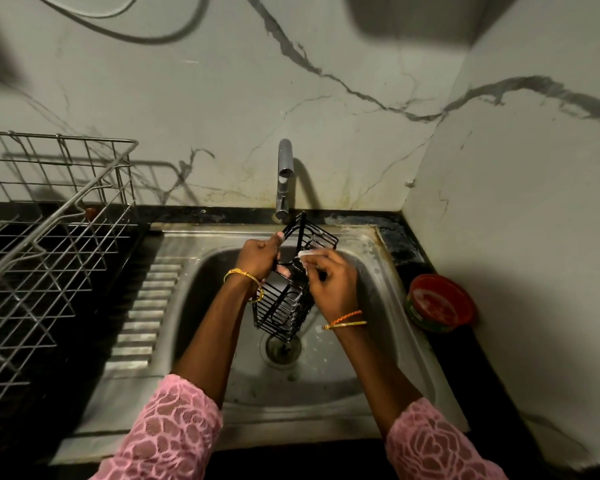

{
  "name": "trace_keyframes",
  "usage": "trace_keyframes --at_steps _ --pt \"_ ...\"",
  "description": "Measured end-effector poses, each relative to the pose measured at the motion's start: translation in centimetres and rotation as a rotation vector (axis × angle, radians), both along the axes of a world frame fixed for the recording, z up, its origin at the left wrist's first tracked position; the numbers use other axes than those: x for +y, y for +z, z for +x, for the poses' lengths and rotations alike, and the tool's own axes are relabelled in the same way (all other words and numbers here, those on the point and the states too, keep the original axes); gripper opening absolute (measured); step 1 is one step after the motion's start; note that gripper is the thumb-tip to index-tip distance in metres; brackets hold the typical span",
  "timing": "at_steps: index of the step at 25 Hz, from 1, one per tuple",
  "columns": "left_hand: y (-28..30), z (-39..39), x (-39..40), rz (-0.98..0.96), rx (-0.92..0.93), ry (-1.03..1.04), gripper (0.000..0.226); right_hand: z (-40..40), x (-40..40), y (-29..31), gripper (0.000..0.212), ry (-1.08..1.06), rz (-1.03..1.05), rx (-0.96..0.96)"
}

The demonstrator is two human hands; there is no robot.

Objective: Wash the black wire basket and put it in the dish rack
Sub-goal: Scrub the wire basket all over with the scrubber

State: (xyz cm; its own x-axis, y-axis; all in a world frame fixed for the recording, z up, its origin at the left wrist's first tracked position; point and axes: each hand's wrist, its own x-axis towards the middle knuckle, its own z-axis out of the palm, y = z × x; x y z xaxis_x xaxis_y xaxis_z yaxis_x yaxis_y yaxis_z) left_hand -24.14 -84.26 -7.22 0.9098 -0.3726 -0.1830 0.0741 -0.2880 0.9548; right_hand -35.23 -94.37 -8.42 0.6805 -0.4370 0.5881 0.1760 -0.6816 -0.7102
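Over the sink (378, 258) bowl, left hand (257, 259) grips the tilted black wire basket (291, 299) while right hand (331, 285) pinches a pale scrubber (305, 254) against it (dish rack (49, 258) well left).

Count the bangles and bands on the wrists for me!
4: two gold on the left wrist, an orange band and a gold bangle on the right. Others may be hidden.

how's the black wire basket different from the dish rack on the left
The black wire basket is dark, while the dish rack is shiny bare metal. The basket is much smaller than the rack. The basket is held tilted over the sink, gripped by the left hand with the right hand pinching something white against it; the rack stands on the counter, untouched. Both are open wire grids.
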Motion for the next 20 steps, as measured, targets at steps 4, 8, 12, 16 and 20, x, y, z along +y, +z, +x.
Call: trace_keyframes --at_steps 4,8,12,16,20 --pt "-0.7 0.3 0.6 -0.007 -0.014 0.008 0.051 -2.4 -1.7 -1.7 0.012 -0.044 0.144 0.015" --pt "-1.3 0.2 1.0 -0.009 -0.005 0.036 0.052 -1.5 -2.5 0.4 0.027 -0.09 0.244 -0.023" --pt "-1.9 -0.2 0.5 -0.085 0.008 0.024 0.051 0.7 -0.9 1.8 0.013 0.034 0.065 0.073" --pt "-2.3 0.5 0.9 -0.129 0.042 0.091 0.051 -1.2 -1.5 -0.5 0.012 0.045 -0.043 0.079" --pt "-1.8 1.2 1.2 -0.134 0.004 0.066 0.06 -1.7 -2.3 -0.1 0.014 -0.003 -0.012 0.004"
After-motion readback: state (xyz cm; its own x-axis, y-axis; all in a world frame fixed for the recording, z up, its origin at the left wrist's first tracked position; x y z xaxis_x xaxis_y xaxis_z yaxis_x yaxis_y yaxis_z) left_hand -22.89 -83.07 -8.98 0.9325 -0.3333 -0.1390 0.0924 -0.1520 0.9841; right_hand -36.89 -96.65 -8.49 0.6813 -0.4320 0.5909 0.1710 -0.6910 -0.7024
